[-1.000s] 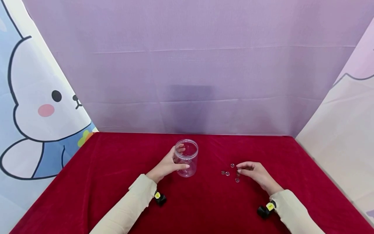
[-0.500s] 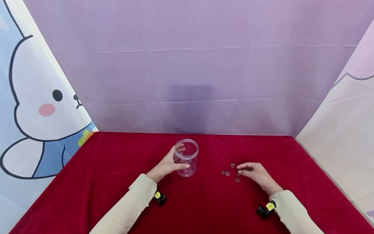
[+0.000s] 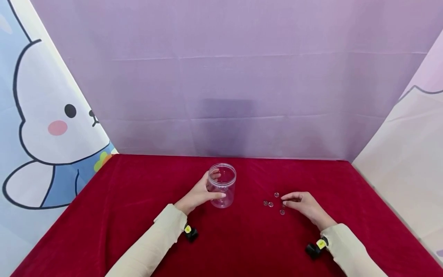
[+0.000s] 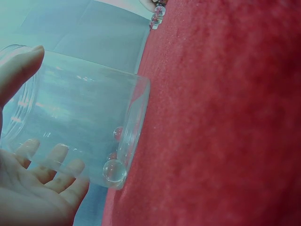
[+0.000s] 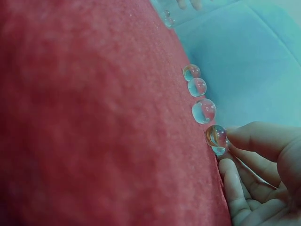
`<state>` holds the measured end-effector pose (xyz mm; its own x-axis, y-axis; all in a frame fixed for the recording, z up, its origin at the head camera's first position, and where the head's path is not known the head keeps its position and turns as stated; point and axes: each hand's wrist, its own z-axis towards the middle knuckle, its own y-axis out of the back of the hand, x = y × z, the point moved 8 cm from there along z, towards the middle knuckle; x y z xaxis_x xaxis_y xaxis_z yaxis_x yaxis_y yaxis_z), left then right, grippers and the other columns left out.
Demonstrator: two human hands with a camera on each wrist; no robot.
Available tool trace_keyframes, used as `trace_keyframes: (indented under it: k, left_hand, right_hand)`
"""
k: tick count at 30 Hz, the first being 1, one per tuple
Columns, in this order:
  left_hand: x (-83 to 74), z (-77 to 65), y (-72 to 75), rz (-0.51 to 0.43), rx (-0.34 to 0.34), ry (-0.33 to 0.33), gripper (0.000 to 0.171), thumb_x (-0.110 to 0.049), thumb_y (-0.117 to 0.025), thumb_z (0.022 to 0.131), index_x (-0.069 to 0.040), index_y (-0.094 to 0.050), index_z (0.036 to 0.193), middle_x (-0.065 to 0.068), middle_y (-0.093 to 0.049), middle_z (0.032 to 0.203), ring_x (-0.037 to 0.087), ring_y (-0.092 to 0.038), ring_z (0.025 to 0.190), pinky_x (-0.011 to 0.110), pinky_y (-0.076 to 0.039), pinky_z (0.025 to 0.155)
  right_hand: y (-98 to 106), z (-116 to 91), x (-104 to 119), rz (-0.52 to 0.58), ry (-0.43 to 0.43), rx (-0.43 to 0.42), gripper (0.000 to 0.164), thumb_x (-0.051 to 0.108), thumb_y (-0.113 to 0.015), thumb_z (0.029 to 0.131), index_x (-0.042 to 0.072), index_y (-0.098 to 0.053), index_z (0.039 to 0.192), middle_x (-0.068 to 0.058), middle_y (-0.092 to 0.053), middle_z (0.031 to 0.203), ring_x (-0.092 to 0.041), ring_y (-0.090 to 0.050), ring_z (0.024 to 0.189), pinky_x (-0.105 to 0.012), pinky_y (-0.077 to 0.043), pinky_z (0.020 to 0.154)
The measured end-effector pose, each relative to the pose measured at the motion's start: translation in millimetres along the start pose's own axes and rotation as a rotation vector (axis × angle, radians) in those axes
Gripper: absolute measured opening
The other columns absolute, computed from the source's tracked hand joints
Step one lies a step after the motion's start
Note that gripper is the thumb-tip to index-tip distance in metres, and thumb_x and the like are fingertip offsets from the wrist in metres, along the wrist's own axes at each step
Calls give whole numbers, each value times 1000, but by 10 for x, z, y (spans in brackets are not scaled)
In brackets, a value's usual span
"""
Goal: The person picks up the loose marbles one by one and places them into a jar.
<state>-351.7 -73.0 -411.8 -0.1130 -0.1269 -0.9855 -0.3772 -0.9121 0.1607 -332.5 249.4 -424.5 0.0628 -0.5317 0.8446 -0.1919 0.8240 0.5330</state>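
**Marbles [image 5: 203, 111] at the right hand's [image 3: 308, 206] fingertips, jar [image 3: 226, 194] in the left hand's [image 3: 199, 196] grip**

From my end, the head feed shows the left hand wrapped around the clear jar, thumb across the near side and fingers behind it. The jar stands upright, mouth up, its base at the red-covered tabletop [image 3: 252, 246]. The left wrist feed gives me a clear marble [image 4: 114, 170] low inside the jar, below the fingertips, with smaller round shapes beside it; I can't say whether those are marbles or reflections.

The loose marbles lie just off the right hand's fingertips, on the side toward the left hand. I read a close pair farthest out, one a little forward of the fingertips, one nearer the body, and another partly hidden by the thumb.

On my right wrist feed, the fingers are curled and the thumb tip meets the edge of an amber-swirled marble [image 5: 216, 136], with a clear one behind it. I can't tell whether that hand has it pinched.

Each wrist carries a black camera [image 3: 190, 232] with a yellow patch, just below a cream sleeve [image 3: 142, 246]. A purple backdrop [image 3: 225, 77] rises beyond both hands; a cartoon panel [image 3: 45, 96] stands well out past the left hand.
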Motion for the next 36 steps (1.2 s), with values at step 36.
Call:
trace_keyframes:
  k: [36]
  left_hand:
    - [-261,-130,-58,-25,27,50,83,-3,-71,80,-13,-21,146,12,-32,147,35,-28,137,47,-37,104]
  right_hand:
    - [-40,36,35,-13,74,16,24,3,-70,81,-5,-68,103,-14,-68,94,-10,-59,78,-21,-49,64]
